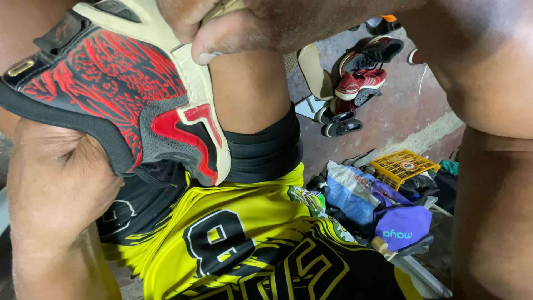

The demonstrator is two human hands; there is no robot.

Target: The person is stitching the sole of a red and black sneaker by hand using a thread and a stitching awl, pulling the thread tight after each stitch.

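Shoe: we hold it up close over our lap, sole edge uppermost.
Right hand: fingers pinching the sole rim; a slip could tear it loose.
Left hand: curled shut under the heel, we judge; a weak hold lets it twist.

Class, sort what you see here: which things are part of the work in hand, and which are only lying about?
In hand:
red-and-black shoe with cream rubber sole
left hand
right hand

Lying about:
red trainers
yellow plastic crate
purple cap
blue plastic bag
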